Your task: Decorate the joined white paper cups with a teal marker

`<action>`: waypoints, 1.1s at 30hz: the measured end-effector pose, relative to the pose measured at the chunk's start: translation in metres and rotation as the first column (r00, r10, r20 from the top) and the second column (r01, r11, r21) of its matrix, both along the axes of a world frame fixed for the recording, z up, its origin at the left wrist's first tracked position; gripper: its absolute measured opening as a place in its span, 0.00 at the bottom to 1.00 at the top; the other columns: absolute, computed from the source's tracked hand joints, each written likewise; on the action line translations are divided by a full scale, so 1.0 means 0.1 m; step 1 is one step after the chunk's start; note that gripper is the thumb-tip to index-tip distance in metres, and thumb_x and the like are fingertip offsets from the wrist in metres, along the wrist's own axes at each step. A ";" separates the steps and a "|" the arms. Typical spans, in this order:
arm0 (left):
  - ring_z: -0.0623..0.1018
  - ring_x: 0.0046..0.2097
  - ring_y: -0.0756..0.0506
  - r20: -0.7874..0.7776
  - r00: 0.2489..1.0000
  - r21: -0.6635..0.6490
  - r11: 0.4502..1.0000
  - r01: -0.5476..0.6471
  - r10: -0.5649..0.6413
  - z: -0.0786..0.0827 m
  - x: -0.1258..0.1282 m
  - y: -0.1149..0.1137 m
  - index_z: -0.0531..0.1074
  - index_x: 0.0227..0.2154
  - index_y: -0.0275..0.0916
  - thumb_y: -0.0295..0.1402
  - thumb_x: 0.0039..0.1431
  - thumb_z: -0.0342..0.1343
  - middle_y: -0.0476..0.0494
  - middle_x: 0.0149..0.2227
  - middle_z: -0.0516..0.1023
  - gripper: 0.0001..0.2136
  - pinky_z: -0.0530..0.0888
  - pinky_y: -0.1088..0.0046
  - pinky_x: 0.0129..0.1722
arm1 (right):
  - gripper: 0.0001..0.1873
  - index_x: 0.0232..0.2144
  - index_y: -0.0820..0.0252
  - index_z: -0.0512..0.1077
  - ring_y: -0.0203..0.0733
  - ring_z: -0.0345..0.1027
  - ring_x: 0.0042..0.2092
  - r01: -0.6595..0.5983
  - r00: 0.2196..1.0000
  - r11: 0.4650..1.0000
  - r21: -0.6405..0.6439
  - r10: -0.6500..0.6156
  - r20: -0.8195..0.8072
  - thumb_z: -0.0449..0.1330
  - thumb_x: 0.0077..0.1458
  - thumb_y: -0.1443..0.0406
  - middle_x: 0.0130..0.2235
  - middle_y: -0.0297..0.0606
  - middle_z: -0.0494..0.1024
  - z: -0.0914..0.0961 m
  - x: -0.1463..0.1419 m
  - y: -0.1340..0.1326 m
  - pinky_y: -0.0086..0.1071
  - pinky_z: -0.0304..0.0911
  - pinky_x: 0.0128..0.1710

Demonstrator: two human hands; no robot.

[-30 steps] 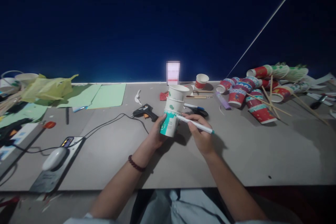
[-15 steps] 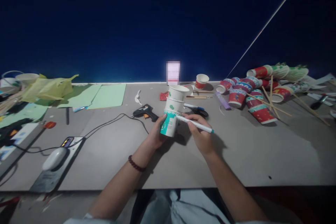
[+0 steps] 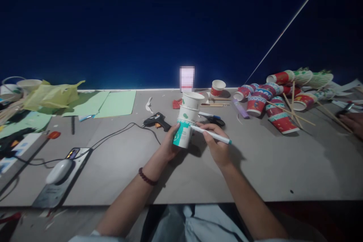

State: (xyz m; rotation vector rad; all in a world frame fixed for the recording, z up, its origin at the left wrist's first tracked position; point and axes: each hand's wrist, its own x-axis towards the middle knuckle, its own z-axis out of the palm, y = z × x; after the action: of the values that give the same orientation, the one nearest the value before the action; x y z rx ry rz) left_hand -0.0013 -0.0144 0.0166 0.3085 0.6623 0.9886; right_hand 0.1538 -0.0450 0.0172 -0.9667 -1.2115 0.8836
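Observation:
My left hand (image 3: 169, 144) is wrapped round the lower part of a stack of paper cups (image 3: 188, 115), white with green prints above and teal-and-white at the bottom. The stack tilts slightly, its open rim up. In my right hand (image 3: 217, 146) is a white marker pen (image 3: 214, 134) with a teal end, pinched between the fingers. Its tip meets or nearly meets the teal band of the bottom cup. Behind the cups lies a black hot glue gun (image 3: 157, 120), to the left. Black-handled scissors (image 3: 217, 121) and another marker pen (image 3: 209, 115) rest to the right.
Red patterned cups (image 3: 256, 102) and wooden sticks (image 3: 292, 111) are heaped at the right, where another person's hand (image 3: 355, 123) shows at the edge. A red cup (image 3: 218, 87) stands at the back. Left are green paper (image 3: 116, 104), a power strip (image 3: 21, 157), and a phone (image 3: 61, 181) under an earbud case (image 3: 59, 171).
Another person's hand has come in at the right edge, near the scissors there. My hands, the cup stack and the marker pen stay almost in the same place.

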 end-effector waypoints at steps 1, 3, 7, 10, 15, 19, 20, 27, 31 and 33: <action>0.79 0.30 0.44 -0.007 1.000 -0.012 1.000 -0.003 0.003 0.00 0.00 0.00 0.76 0.34 0.31 0.37 0.58 0.55 0.39 0.30 0.80 0.12 0.75 0.71 0.28 | 0.03 0.33 0.53 0.75 0.47 0.75 0.51 -0.009 1.000 1.000 -0.003 0.009 0.006 0.60 0.55 0.65 0.43 0.36 0.83 0.00 0.00 0.00 0.40 0.68 0.53; 0.78 0.28 0.45 -0.025 1.000 -0.039 0.999 -0.011 0.010 0.00 0.00 0.00 0.76 0.33 0.32 0.37 0.58 0.55 0.39 0.29 0.80 0.12 0.75 0.70 0.27 | 0.03 0.33 0.53 0.75 0.48 0.75 0.51 -0.025 1.000 1.000 -0.013 0.025 0.013 0.61 0.55 0.65 0.44 0.37 0.83 0.00 0.01 0.00 0.41 0.67 0.53; 0.79 0.29 0.45 -0.028 0.999 -0.035 0.999 -0.020 0.019 0.01 0.00 0.00 0.76 0.34 0.32 0.37 0.57 0.56 0.40 0.30 0.80 0.11 0.74 0.71 0.29 | 0.03 0.33 0.53 0.75 0.48 0.75 0.51 -0.006 1.000 1.000 -0.014 0.006 0.000 0.60 0.56 0.64 0.44 0.37 0.83 0.00 0.00 0.00 0.41 0.67 0.53; 0.79 0.30 0.44 -0.043 0.999 -0.052 0.999 -0.012 0.009 0.01 -0.01 0.00 0.76 0.35 0.32 0.37 0.58 0.54 0.39 0.30 0.80 0.12 0.74 0.70 0.29 | 0.03 0.34 0.53 0.75 0.47 0.76 0.50 0.007 1.000 1.000 -0.003 -0.007 -0.012 0.60 0.56 0.64 0.42 0.36 0.83 0.01 0.00 0.00 0.40 0.68 0.52; 0.78 0.27 0.45 -0.061 0.998 -0.070 0.997 -0.035 0.031 0.03 0.00 0.00 0.75 0.34 0.31 0.37 0.59 0.54 0.40 0.28 0.79 0.12 0.74 0.71 0.27 | 0.03 0.33 0.53 0.75 0.48 0.75 0.51 -0.033 0.999 0.999 -0.017 0.033 -0.007 0.61 0.55 0.64 0.44 0.36 0.83 -0.02 0.01 0.00 0.41 0.66 0.54; 0.78 0.28 0.45 -0.060 0.998 -0.066 0.998 -0.021 0.017 0.05 0.00 0.00 0.75 0.33 0.32 0.38 0.58 0.55 0.39 0.29 0.79 0.12 0.74 0.71 0.27 | 0.03 0.33 0.52 0.75 0.47 0.75 0.50 -0.018 1.000 1.000 -0.005 0.018 -0.022 0.60 0.56 0.64 0.44 0.36 0.83 -0.02 0.01 0.00 0.41 0.67 0.53; 0.79 0.29 0.44 -0.059 0.998 -0.065 0.998 -0.018 0.014 0.05 0.00 0.00 0.75 0.34 0.32 0.38 0.58 0.55 0.39 0.29 0.80 0.13 0.74 0.71 0.27 | 0.03 0.33 0.52 0.75 0.47 0.75 0.50 -0.014 1.000 1.000 -0.002 0.014 -0.028 0.60 0.56 0.64 0.43 0.36 0.83 -0.02 0.00 0.00 0.41 0.67 0.53; 0.78 0.28 0.45 -0.064 0.998 -0.069 0.997 -0.020 0.016 0.01 -0.01 0.00 0.75 0.34 0.32 0.38 0.57 0.56 0.40 0.29 0.79 0.12 0.74 0.70 0.27 | 0.03 0.32 0.53 0.75 0.48 0.75 0.51 -0.026 1.000 0.999 -0.021 0.026 -0.010 0.61 0.55 0.64 0.44 0.37 0.83 -0.01 0.01 0.00 0.42 0.67 0.54; 0.78 0.28 0.45 -0.075 0.997 -0.049 0.998 -0.029 0.025 0.02 -0.01 0.00 0.75 0.35 0.32 0.38 0.55 0.58 0.40 0.29 0.79 0.12 0.74 0.70 0.27 | 0.03 0.32 0.53 0.75 0.48 0.75 0.50 -0.020 1.000 1.000 -0.018 0.020 -0.018 0.60 0.56 0.63 0.44 0.37 0.83 -0.01 0.01 0.00 0.42 0.67 0.54; 0.78 0.29 0.44 -0.068 0.997 -0.049 0.999 -0.023 0.019 0.03 -0.02 -0.01 0.75 0.35 0.32 0.38 0.55 0.58 0.40 0.29 0.79 0.12 0.74 0.70 0.27 | 0.03 0.33 0.53 0.75 0.48 0.75 0.50 -0.007 1.000 1.000 -0.010 0.007 -0.027 0.60 0.56 0.63 0.43 0.36 0.83 0.00 0.00 0.00 0.42 0.67 0.53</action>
State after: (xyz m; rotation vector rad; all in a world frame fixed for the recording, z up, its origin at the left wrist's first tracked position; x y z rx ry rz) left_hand -0.0030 -0.0151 0.0193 0.2924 0.7520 0.9835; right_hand 0.1539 -0.0453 0.0174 -0.9566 -1.1889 0.9063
